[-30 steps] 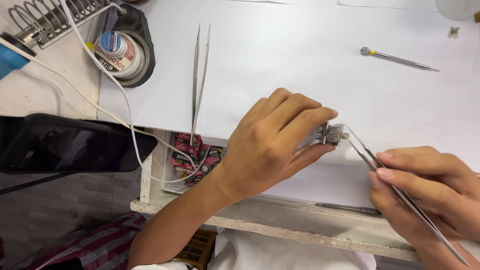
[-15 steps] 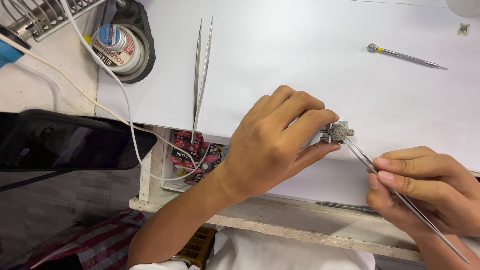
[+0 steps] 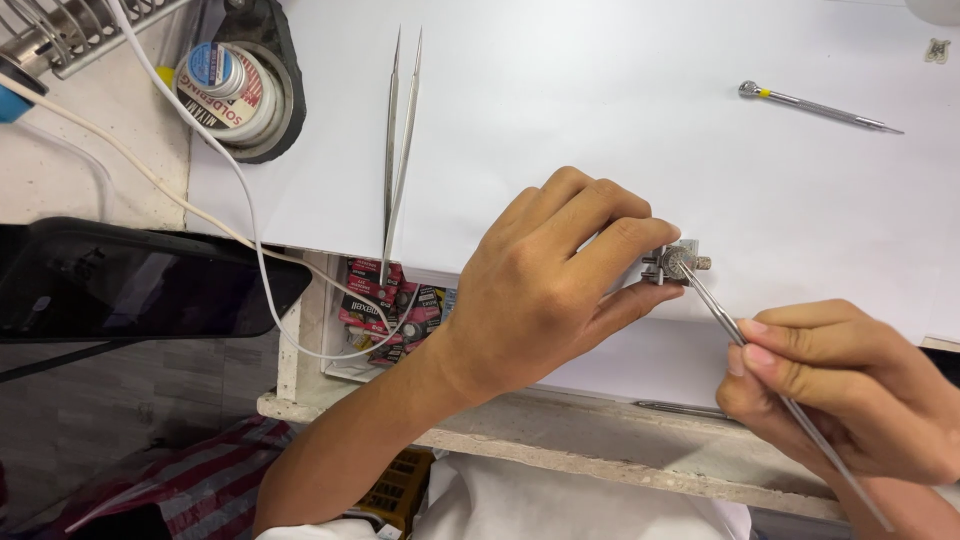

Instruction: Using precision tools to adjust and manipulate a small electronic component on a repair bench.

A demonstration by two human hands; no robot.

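- Clearly the small metal part (image 3: 676, 263) is light, rigid and fiddly; it sits at the near edge of the white sheet (image 3: 600, 110), pinched at its sides by my left hand (image 3: 545, 285).
- My right hand (image 3: 835, 385) is closed on a thin metal probe (image 3: 730, 330), tip touching the part.
- Spare tweezers (image 3: 398, 150) and a small screwdriver (image 3: 815, 106) lie well apart.

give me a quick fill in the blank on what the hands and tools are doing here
1. The left hand pinches a small metal part between thumb and ____.
2. The right hand holds thin ____ whose tips meet that part.
3. A spare pair of tweezers lies on the ____ sheet of paper.
4. The small screwdriver lies ____ by either hand.

Missing words: forefinger; tweezers; white; untouched
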